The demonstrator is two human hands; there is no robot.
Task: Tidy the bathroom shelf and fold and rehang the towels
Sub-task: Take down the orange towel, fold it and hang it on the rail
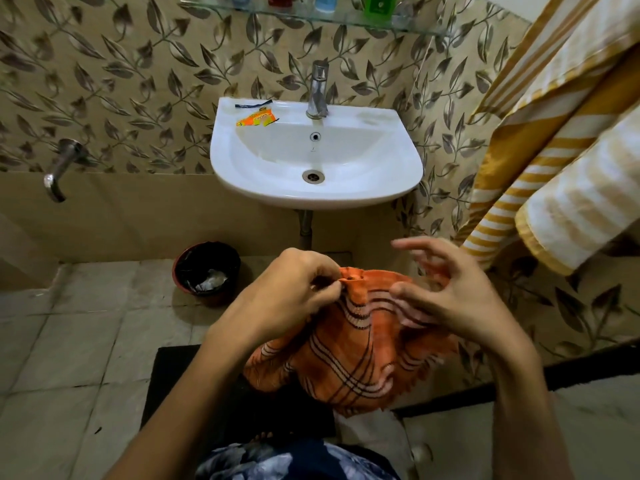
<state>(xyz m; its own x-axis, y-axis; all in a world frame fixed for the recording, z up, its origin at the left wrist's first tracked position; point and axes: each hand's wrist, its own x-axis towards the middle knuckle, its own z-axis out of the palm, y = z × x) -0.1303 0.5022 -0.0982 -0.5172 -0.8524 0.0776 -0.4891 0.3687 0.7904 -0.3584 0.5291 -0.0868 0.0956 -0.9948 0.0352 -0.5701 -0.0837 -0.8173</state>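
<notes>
Towel: orange checked towel (349,344) hangs bunched between my two hands, in front of me and below the sink (317,188), its lower folds and fringed edge drooping toward the dark mat (180,382).
Left hand: my left hand (294,289) pinches a gathered corner of the cloth at its top edge, fingers and thumb curled tight on the hem.
Right hand: my right hand (450,289) is spread and loose, fingers fanned over the other side of the towel; the palm side may brush the cloth, but I grip nothing with it.
Handling: I judge it light, thin and limp, with no stiffness to keep a fold by itself; it will sag wherever I let go. Not slippery, not fragile, though the fringe could snag.
Where to hold: the second top corner, along the same hem as the left pinch, so the cloth can be pulled flat before folding.
Striped towel: a yellow-and-white striped towel (554,168) hangs at my right, near the wall.
Shelf: glass shelf (311,17) above the tap (318,91) carries bottles.
Sink rim: an orange wrapper (257,120) lies there.
Bin: a lined bin (207,268) stands on the floor at left.
</notes>
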